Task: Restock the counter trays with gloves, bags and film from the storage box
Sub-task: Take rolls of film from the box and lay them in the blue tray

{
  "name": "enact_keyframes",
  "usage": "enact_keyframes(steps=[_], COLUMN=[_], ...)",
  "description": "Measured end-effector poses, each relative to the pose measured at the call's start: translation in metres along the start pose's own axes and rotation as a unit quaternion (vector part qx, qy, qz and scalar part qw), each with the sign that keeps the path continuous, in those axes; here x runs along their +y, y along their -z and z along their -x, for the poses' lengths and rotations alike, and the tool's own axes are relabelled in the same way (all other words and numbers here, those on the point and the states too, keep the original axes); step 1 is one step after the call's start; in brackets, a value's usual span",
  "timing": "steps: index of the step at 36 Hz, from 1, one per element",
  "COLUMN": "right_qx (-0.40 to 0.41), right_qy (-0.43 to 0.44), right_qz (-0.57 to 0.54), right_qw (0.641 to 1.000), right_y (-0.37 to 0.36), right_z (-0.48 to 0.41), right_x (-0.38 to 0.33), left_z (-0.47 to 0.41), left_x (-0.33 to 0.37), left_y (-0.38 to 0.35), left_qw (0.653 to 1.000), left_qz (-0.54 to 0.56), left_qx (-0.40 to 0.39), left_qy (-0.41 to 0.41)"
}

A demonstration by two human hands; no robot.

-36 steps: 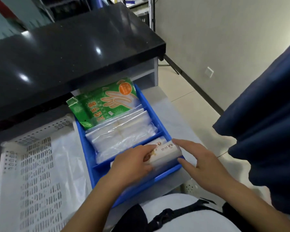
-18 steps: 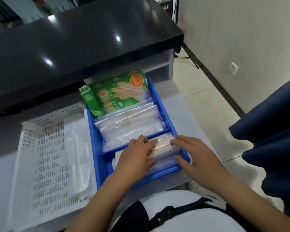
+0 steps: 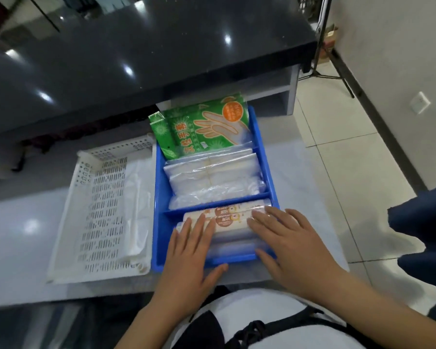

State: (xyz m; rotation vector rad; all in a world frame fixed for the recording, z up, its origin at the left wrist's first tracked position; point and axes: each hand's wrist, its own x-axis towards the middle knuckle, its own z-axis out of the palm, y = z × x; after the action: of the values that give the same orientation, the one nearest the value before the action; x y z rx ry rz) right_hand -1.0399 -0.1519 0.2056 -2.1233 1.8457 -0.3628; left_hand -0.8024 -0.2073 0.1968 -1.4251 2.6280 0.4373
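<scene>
A blue divided tray [image 3: 159, 205] sits on the grey counter. Its far compartment holds green glove packets [image 3: 199, 127], the middle one clear plastic bags [image 3: 212, 177], and the near one white film rolls [image 3: 227, 219] with orange labels. My left hand [image 3: 189, 253] lies flat on the left end of the rolls, thumb over the tray's front wall. My right hand [image 3: 290, 245] lies flat on their right end, fingers spread. Neither hand is closed around a roll.
A white perforated storage basket [image 3: 98, 212] with a thin clear bag inside stands left of the tray. A black glossy countertop [image 3: 136, 59] overhangs behind. Tiled floor and a white wall lie to the right, with dark blue cloth [image 3: 423, 235] at the right edge.
The top film roll went from tilted in my hands to lying flat in the near compartment. Both hands flattened onto the rolls. The camera view shifted, bringing the tray toward centre.
</scene>
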Motion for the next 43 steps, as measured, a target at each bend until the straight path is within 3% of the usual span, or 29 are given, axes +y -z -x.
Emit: enact_keyframes(steps=[15,20,23,27,31,34,39,43], right_qx=[-0.024,-0.032,0.01,0.031,-0.014,-0.01,0.019,-0.05], right_qy=[0.037,0.0,-0.036,-0.091,-0.106,-0.059,0.031,0.126], right_qz=[0.025,0.032,-0.004,-0.01,0.043,0.001,-0.128,-0.165], right_qw=[0.999,0.999,0.999,0.995,0.993,0.998,0.991,0.977], right_y=[-0.001,0.002,0.003,0.011,0.022,0.022,-0.018,-0.075], right_z=[0.0,-0.004,-0.012,-0.017,-0.019,-0.022,-0.012,0.001], right_x=[0.014,0.004,-0.003,-0.022,-0.066,-0.119,-0.238,-0.327], left_z=[-0.003,-0.001,-0.001,0.007,0.048,0.102,0.216,0.294], left_x=[0.016,0.01,0.007,0.001,-0.02,-0.055,-0.121,-0.159], left_y=[-0.009,-0.008,-0.01,-0.004,0.017,0.027,0.011,-0.022], left_qw=[0.998,0.998,0.998,0.991,0.972,0.965,0.93,0.884], left_qz=[0.018,0.035,0.044,0.132,0.226,0.244,0.298,0.306], left_qx=[0.021,0.018,0.019,0.03,0.059,0.08,0.149,0.212], left_qy=[0.059,0.042,0.034,0.021,0.015,0.044,0.153,0.283])
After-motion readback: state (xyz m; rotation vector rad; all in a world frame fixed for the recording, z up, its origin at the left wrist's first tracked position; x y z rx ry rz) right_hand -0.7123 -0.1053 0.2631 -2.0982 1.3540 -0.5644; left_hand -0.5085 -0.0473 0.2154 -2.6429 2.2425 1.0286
